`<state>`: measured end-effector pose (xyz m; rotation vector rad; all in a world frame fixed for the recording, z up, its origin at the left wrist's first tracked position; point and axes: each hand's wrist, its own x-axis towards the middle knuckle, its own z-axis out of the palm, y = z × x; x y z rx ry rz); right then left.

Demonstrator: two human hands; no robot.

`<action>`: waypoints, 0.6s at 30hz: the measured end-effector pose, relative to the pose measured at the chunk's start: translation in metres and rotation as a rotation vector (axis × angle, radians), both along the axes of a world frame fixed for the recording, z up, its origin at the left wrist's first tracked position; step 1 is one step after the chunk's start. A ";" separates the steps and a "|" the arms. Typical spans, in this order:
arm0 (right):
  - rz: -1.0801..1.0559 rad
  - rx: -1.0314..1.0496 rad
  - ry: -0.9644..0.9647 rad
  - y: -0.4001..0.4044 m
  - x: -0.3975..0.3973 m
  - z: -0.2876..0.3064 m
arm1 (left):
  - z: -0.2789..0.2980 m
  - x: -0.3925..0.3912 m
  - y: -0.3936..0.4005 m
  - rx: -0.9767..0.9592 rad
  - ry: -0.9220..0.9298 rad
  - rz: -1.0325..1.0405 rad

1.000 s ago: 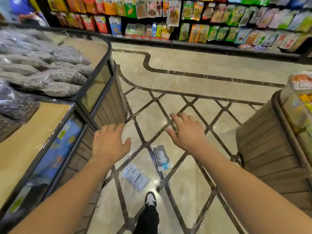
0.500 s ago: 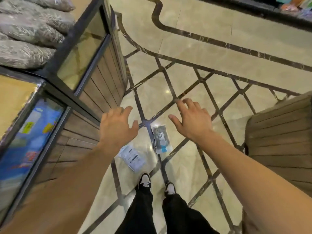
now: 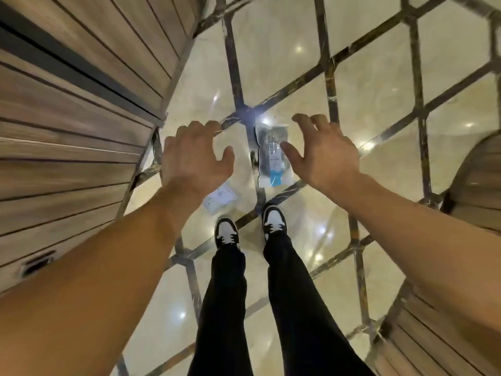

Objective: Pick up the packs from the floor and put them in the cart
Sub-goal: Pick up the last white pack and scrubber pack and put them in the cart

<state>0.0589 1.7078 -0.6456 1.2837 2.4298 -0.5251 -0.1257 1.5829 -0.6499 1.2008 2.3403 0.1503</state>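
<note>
Two packs lie on the shiny tiled floor just ahead of my shoes. A clear pack with dark contents and a blue label (image 3: 271, 156) lies between my hands. A white flat pack (image 3: 221, 198) shows partly beneath my left wrist. My left hand (image 3: 193, 156) hovers above the floor with fingers spread and loosely bent, holding nothing. My right hand (image 3: 322, 153) hangs to the right of the clear pack, fingers spread, thumb over the pack's edge in the view, holding nothing. No cart is in view.
A wooden slatted display stand (image 3: 76, 137) fills the left side, its corner close to my left hand. Another wooden stand (image 3: 471, 191) curves in at the right edge. My black trousers and black-and-white shoes (image 3: 273, 219) stand just behind the packs.
My view has tipped down toward the floor and come closer to the packs. Both hands have dropped lower and now flank the clear pack. The shelves and bagged goods have left the view.
</note>
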 end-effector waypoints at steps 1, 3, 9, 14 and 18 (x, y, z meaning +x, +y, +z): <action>-0.016 -0.002 -0.010 0.004 0.001 -0.025 | -0.026 0.003 0.001 -0.002 -0.001 0.007; -0.023 -0.018 -0.044 0.009 0.003 -0.076 | -0.076 0.010 0.003 -0.014 0.008 0.009; -0.063 -0.109 -0.092 0.015 0.018 -0.228 | -0.224 0.030 -0.006 -0.063 -0.107 0.059; -0.079 -0.184 -0.171 0.016 0.031 -0.339 | -0.325 0.036 -0.033 -0.131 -0.065 0.051; -0.161 -0.194 -0.181 0.026 0.032 -0.410 | -0.390 0.030 -0.052 -0.188 -0.018 0.105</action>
